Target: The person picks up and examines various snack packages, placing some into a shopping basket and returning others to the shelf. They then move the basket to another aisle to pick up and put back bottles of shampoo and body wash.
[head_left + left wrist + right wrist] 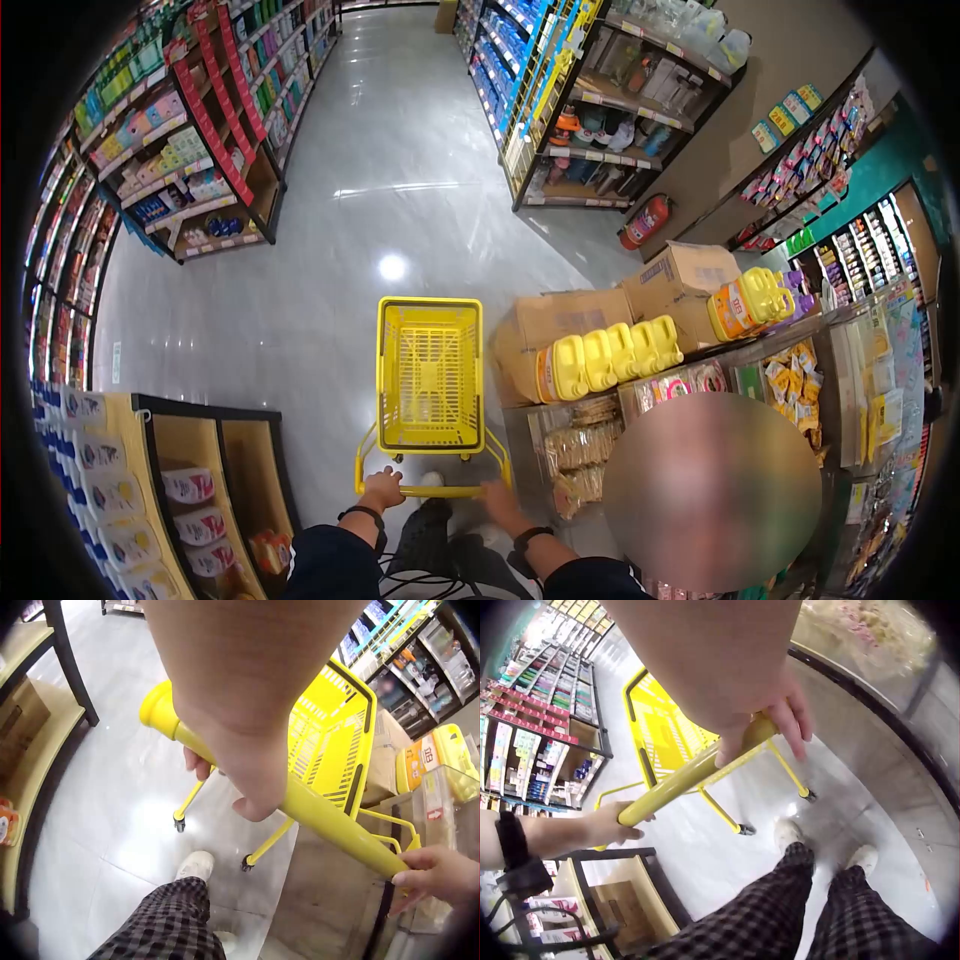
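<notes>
A yellow shopping cart with a slotted plastic basket stands in front of me, its basket floor showing. Its round yellow handle runs crosswise near my body. My left hand grips the handle close to its left end, fingers and thumb wrapped round the bar. Toward the right end, my right hand holds the same bar, thumb on one side and fingers over the other. Below the handle, the cart's thin yellow legs end in small black casters.
Close on the right are cardboard boxes, yellow jugs and packaged snacks. A low wooden shelf stands at left. Ahead, a grey floor aisle runs between stocked shelves. A fire extinguisher stands farther right. A blurred oval hides the lower right.
</notes>
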`<action>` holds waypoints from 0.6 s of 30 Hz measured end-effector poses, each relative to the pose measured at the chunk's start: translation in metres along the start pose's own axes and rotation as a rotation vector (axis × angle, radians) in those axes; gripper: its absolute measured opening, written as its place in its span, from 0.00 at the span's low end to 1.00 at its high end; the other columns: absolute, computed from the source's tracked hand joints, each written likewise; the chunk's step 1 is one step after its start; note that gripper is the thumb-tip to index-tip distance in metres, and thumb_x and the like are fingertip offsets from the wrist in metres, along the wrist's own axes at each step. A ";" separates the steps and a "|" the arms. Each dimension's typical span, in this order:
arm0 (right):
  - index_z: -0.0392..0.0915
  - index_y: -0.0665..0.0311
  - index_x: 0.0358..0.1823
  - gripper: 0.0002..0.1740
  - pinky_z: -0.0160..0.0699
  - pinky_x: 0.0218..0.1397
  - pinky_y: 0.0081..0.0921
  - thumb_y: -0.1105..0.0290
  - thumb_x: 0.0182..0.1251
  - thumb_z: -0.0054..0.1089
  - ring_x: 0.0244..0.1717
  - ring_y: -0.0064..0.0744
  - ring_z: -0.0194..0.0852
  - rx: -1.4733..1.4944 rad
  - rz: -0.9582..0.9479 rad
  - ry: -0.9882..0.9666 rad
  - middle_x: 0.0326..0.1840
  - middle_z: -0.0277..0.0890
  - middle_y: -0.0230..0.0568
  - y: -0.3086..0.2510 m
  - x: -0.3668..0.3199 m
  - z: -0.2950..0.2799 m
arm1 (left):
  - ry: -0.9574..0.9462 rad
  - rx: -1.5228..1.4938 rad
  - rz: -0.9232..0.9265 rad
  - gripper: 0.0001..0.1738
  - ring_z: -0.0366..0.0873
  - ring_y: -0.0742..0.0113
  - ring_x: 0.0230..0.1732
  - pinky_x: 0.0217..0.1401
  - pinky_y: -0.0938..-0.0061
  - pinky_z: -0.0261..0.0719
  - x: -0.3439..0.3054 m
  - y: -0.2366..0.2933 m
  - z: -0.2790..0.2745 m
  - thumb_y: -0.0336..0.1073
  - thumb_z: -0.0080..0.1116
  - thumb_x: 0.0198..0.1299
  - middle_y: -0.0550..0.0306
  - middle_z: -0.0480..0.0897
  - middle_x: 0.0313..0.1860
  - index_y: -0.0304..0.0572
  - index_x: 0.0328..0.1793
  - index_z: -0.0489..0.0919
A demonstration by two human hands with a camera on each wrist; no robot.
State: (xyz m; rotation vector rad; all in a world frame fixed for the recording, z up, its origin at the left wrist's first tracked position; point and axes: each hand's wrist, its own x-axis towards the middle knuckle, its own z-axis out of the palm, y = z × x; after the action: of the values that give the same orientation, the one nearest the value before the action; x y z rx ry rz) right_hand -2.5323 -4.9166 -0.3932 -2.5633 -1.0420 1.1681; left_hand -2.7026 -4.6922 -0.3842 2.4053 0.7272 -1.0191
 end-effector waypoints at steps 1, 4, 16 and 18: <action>0.71 0.59 0.49 0.23 0.69 0.45 0.38 0.56 0.54 0.57 0.47 0.47 0.69 0.006 0.005 0.104 0.46 0.69 0.48 -0.009 0.010 -0.010 | 0.056 -0.040 -0.011 0.26 0.70 0.54 0.53 0.49 0.62 0.72 0.004 -0.004 -0.007 0.46 0.55 0.43 0.49 0.68 0.56 0.49 0.51 0.73; 0.69 0.57 0.51 0.24 0.70 0.44 0.39 0.56 0.55 0.55 0.45 0.47 0.71 -0.071 0.040 0.280 0.52 0.65 0.47 -0.041 0.040 -0.039 | 0.338 -0.083 -0.128 0.29 0.53 0.44 0.64 0.63 0.54 0.55 0.039 -0.015 -0.015 0.47 0.58 0.43 0.44 0.60 0.62 0.49 0.54 0.70; 0.38 0.53 0.69 0.50 0.41 0.65 0.54 0.46 0.50 0.56 0.65 0.50 0.50 -0.396 0.092 -0.153 0.72 0.29 0.52 -0.130 0.187 -0.158 | 0.515 -0.139 -0.416 0.40 0.25 0.45 0.71 0.67 0.46 0.20 0.086 -0.050 -0.115 0.61 0.32 0.58 0.42 0.44 0.70 0.44 0.70 0.47; 0.34 0.55 0.70 0.55 0.39 0.66 0.53 0.42 0.48 0.56 0.66 0.50 0.50 -0.473 0.051 -0.094 0.72 0.25 0.54 -0.136 0.211 -0.155 | 0.526 -0.165 -0.409 0.41 0.24 0.45 0.71 0.68 0.46 0.20 0.105 -0.063 -0.139 0.61 0.33 0.58 0.42 0.43 0.70 0.44 0.71 0.46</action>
State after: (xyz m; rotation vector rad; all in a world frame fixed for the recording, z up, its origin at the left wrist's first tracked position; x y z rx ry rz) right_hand -2.3989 -4.6552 -0.3632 -2.9194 -1.4316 1.1813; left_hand -2.6064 -4.5340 -0.3849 2.4439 1.4674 -0.4178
